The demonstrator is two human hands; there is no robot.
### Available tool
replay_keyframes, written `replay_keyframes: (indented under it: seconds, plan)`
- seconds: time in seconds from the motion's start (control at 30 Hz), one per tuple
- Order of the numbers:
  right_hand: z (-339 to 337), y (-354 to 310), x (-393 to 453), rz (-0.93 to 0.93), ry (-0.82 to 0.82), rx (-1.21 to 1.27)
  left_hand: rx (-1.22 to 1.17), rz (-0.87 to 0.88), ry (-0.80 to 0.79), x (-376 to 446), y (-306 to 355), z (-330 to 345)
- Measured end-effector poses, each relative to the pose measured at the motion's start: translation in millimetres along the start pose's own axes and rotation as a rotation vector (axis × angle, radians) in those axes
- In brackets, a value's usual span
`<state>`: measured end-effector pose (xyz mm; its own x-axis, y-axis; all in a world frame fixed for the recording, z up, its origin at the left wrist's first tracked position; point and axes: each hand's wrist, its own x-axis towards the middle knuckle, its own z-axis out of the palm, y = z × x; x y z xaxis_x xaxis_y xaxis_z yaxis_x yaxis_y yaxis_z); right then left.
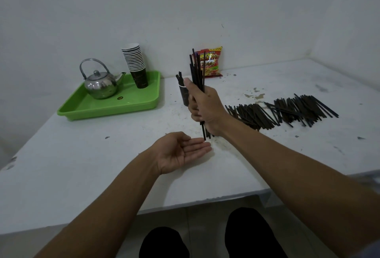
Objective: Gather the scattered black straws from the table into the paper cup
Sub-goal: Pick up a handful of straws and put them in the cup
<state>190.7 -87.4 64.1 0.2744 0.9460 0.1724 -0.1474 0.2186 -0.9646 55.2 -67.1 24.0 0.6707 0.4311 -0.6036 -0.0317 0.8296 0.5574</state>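
Left hand lies spread, palm-up; straw bundle, gripped by right-hand fingers, should be tapped level before the paper cup.

The right hand is gripping a bundle of straws upright above the surface, its fingers curling round them. The left hand is lying palm up just below the bundle's lower ends, fingers straight. Both forearms are reaching forward over the surface.
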Motion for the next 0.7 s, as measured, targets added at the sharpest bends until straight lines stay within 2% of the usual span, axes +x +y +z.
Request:
replay_keyframes:
  seconds: [0.33, 0.7]
  plan:
    - [-4, 19, -5, -0.012, 0.015, 0.044, -0.052, -0.055, -0.038, 6, -5, -2]
    - [-6, 16, -7, -0.057, 0.002, -0.009, -0.030, -0.039, -0.020, 10, -5, -4]
